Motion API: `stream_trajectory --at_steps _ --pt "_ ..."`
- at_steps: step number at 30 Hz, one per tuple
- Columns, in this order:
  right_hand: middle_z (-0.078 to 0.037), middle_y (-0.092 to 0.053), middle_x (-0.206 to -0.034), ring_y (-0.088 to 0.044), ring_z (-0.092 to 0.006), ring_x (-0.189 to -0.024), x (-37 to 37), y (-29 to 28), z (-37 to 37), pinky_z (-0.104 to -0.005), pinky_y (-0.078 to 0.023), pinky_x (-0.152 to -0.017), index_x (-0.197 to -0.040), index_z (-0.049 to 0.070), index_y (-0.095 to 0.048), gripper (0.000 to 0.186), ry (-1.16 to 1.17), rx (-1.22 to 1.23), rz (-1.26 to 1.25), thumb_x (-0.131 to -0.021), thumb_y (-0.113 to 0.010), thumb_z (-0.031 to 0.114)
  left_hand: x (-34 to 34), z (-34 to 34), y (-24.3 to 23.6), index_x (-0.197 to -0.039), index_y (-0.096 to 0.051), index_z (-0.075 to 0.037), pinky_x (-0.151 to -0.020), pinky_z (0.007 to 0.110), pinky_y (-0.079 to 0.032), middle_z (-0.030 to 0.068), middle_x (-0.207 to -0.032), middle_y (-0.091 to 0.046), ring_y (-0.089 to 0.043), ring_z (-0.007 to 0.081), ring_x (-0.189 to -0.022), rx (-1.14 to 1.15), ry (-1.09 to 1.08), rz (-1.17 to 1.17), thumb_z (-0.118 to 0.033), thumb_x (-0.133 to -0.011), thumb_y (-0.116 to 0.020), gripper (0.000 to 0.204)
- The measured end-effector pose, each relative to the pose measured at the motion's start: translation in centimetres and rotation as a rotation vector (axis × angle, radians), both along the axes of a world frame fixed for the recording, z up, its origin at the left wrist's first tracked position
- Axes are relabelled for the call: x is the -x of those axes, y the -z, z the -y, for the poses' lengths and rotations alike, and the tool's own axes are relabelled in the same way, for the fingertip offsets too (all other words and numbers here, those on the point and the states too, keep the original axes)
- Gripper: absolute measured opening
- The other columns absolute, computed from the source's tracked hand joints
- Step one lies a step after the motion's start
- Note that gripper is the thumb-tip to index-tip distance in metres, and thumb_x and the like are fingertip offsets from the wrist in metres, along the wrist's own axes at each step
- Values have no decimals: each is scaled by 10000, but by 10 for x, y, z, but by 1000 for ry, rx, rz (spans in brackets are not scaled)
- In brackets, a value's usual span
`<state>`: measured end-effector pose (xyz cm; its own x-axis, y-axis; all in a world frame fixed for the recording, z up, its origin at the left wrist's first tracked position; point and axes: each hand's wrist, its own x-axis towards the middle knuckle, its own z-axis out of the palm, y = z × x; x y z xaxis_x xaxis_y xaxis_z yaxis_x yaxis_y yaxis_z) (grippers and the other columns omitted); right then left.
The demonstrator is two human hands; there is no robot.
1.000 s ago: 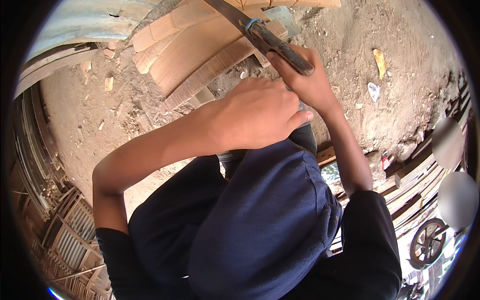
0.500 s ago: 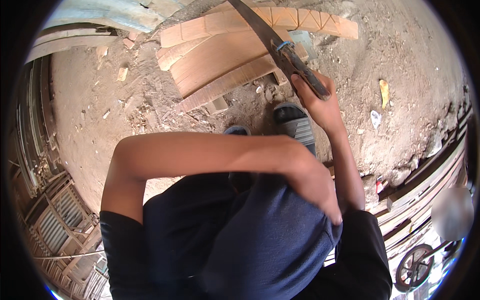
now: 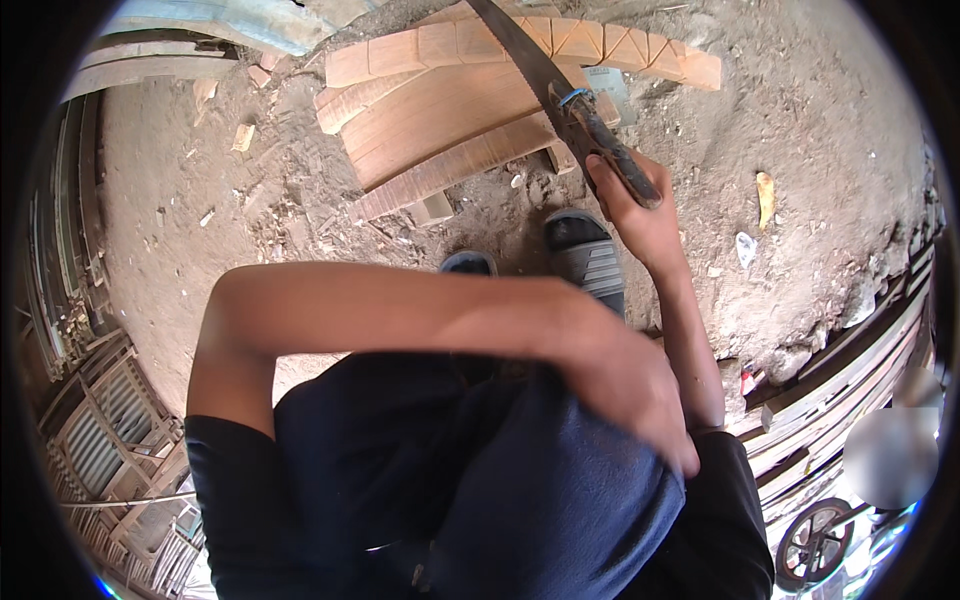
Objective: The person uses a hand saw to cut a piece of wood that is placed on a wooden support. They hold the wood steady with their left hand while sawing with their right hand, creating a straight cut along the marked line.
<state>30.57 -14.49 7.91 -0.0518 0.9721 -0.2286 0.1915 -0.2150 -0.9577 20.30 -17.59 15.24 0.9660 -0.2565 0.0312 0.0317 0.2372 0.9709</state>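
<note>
My right hand (image 3: 637, 210) is wrapped round the dark handle of a handsaw (image 3: 535, 65). A blue tie circles the saw where the blade meets the handle, and the toothed blade slants up and left over the boards. Under its tip lies a curved wooden piece (image 3: 410, 55) with lines marked across it. A wide wooden board (image 3: 440, 115) sits on the ground nearer to me. My left arm crosses my body, and my left hand (image 3: 640, 395) rests by the dark blue shirt (image 3: 540, 480) near my right upper arm. Motion blurs its fingers, so their grip is unclear.
My sandalled feet (image 3: 585, 260) stand just before the boards on the dirt ground. Wood chips lie around, with a yellow scrap (image 3: 766, 200) at right. Stacked planks (image 3: 840, 390) line the right side; more timber (image 3: 75, 240) stands at left. A motorbike wheel (image 3: 815, 545) shows lower right.
My left hand has shifted slightly down and right across the shirt. My right hand and the saw have barely moved against the boards; the whole view has shifted slightly.
</note>
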Motion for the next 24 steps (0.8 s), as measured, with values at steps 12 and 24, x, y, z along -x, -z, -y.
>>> stream_trajectory --at_steps 12,24 --pt "-32 -539 -620 -483 -97 -605 -6 -5 -5 -302 -400 -551 -806 -11 -616 224 -119 -15 85 -898 -632 193 -9 -6 -59 -1051 -707 -68 -891 392 -497 139 -979 -706 -661 287 -954 49 28 228 -468 -974 -434 490" --pt "-59 -539 -601 -491 -126 -566 -4 1 -1 -338 -424 -547 -765 9 -590 227 -135 -16 100 -897 -624 190 -4 -13 -24 -994 -684 -41 -874 424 -491 167 -924 -688 -650 335 -917 -309 -393 138 -382 -999 -428 427"
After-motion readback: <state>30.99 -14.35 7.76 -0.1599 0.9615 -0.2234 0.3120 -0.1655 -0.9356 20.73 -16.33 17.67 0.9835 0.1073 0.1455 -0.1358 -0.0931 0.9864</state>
